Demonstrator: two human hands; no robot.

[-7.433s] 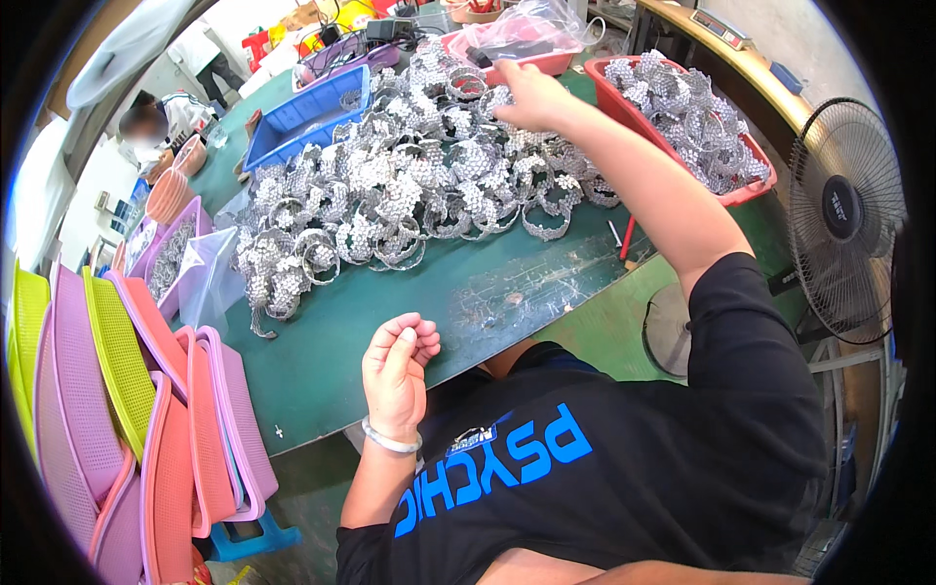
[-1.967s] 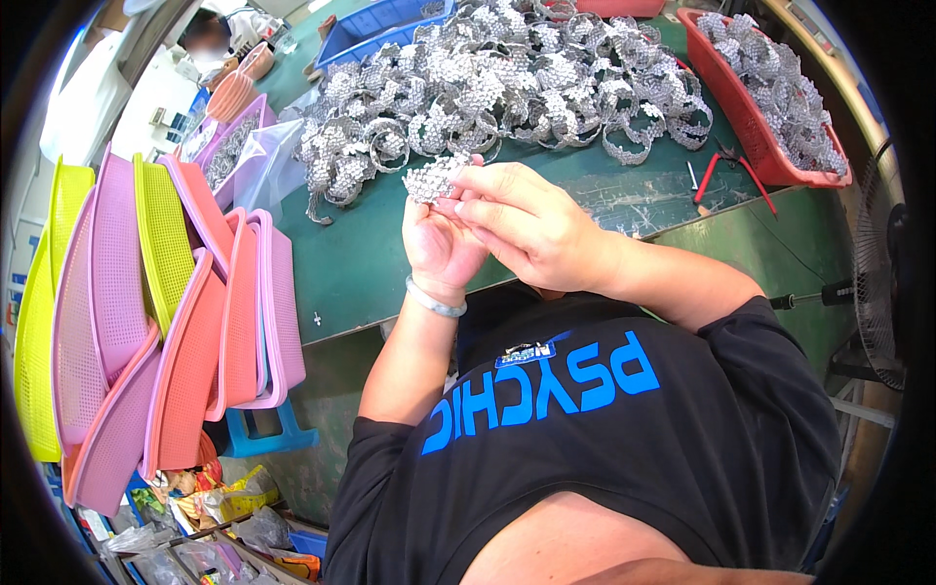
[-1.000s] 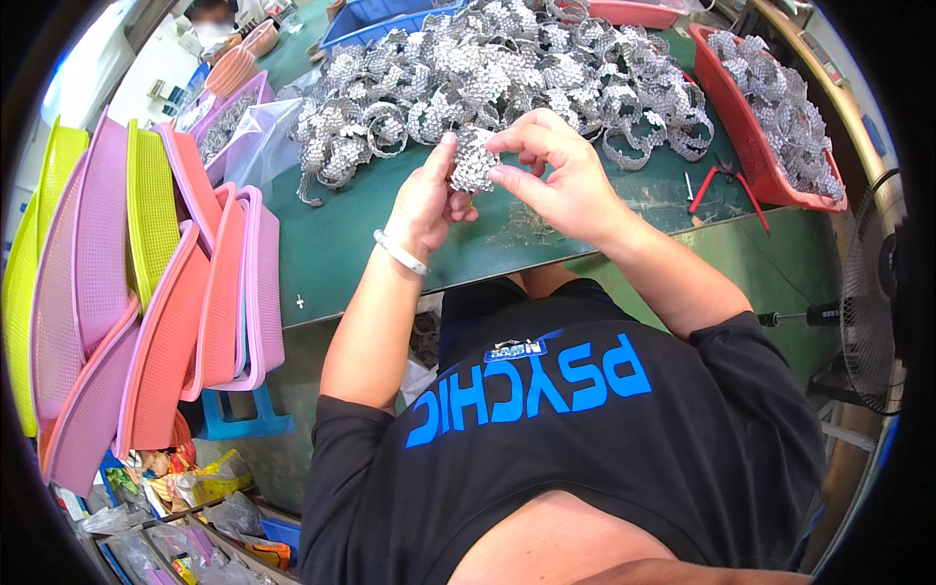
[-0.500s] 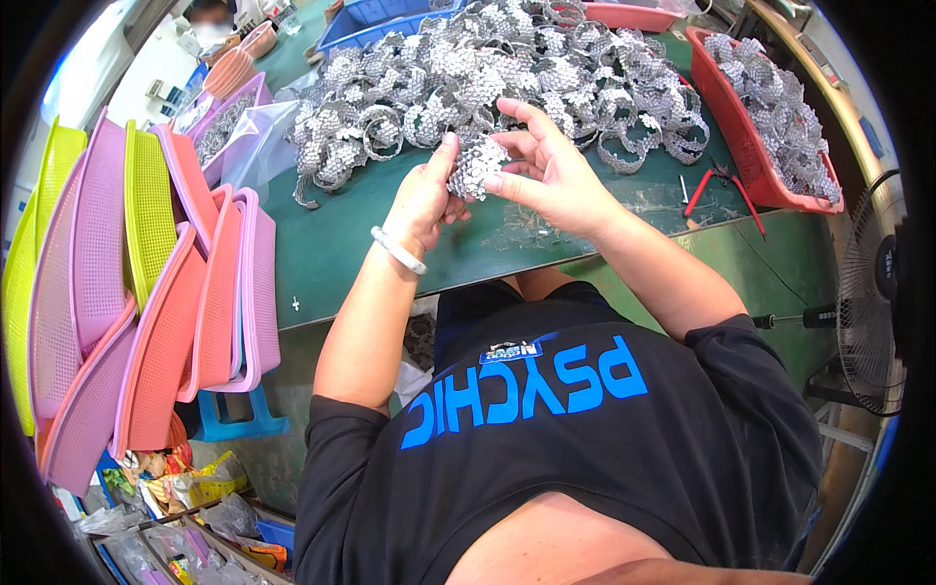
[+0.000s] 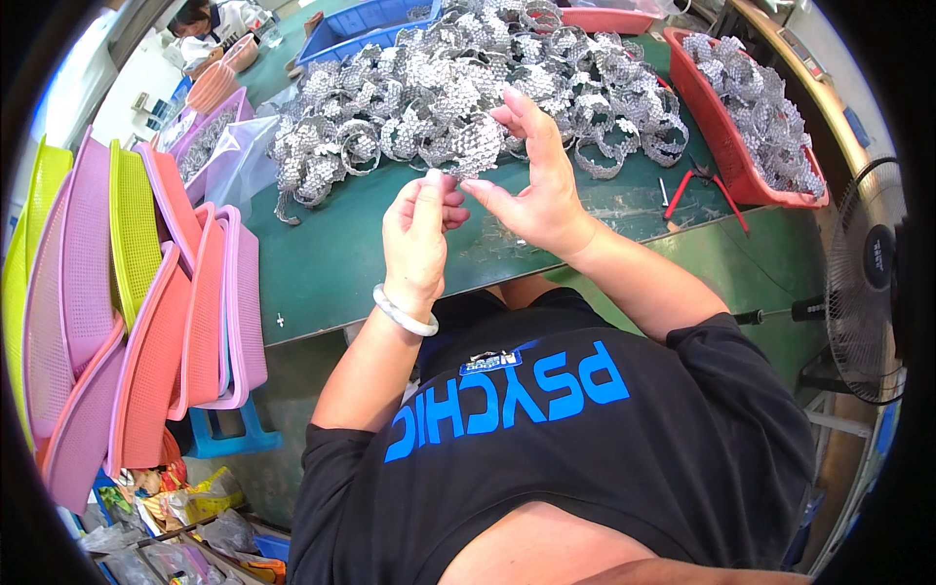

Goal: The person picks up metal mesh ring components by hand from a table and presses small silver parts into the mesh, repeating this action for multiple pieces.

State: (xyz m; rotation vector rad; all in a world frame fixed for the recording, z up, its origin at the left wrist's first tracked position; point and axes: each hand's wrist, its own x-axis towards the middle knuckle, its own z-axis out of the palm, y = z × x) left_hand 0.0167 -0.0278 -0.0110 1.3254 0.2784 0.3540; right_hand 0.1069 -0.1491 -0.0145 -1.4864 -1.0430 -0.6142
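Note:
Between my hands is a silver honeycomb-patterned metal band (image 5: pixel 478 148), held up in front of the heap. My left hand (image 5: pixel 416 229), with a pale bangle on its wrist, pinches the band's near edge between thumb and fingers. My right hand (image 5: pixel 542 195) is spread wide at the band's right side. Its thumb tip is close to the lower edge and its fingers are raised; the thumb's contact with the metal is unclear. A large heap of similar silver bands (image 5: pixel 429 73), many curled into rings, lies just beyond on the green table (image 5: pixel 341 249).
Red-handled pliers (image 5: pixel 706 180) lie at the right, near a red basket (image 5: pixel 746 146) of bands. Colourful plastic baskets (image 5: pixel 146 322) are stacked at the left. A blue crate (image 5: pixel 361 29) stands behind the heap, a fan (image 5: pixel 868 278) at far right. Another person (image 5: pixel 210 24) sits at upper left.
My left hand has turned more upright and dropped slightly, pinching the band at its near edge. My right hand has opened wider, its thumb moving left and down. The view has shifted a little.

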